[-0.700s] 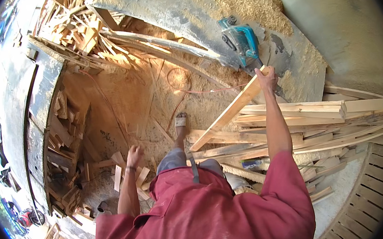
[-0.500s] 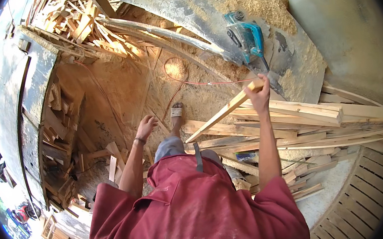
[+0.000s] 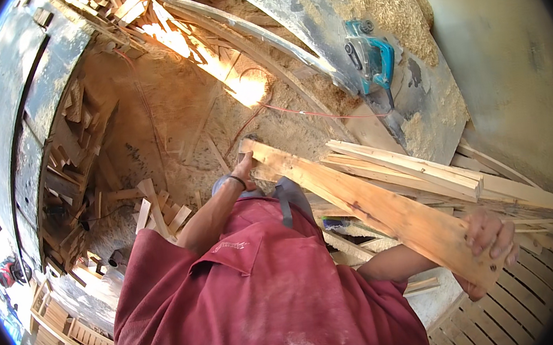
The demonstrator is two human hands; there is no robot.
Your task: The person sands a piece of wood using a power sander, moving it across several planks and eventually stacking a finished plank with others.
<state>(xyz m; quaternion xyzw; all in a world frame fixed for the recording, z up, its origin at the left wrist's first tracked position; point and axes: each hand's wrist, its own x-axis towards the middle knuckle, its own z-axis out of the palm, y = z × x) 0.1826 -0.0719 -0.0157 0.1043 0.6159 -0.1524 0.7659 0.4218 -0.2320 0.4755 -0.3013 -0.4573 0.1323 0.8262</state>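
Observation:
A long wooden board (image 3: 373, 206) with a few dark knots slants across the front of my body, its broad face up. Closed round its near right end is my right hand (image 3: 489, 235), fingers over the top edge. My left hand (image 3: 244, 169) grips the far left end, thumb on the board and most of its fingers hidden. Under and beyond the board lies a stack of pale lumber (image 3: 416, 169), which the board partly covers.
A teal electric planer (image 3: 372, 60) rests on a shavings-strewn bench (image 3: 417, 112) at the far right, its red cord (image 3: 311, 112) trailing over the floor. Wood offcuts (image 3: 70, 136) pile up under the left table (image 3: 47, 75). A slatted wooden pallet (image 3: 496, 314) is at lower right.
My right hand has swung down and right with the board, which now lies broad face up across me. My left hand, empty before, has taken its other end.

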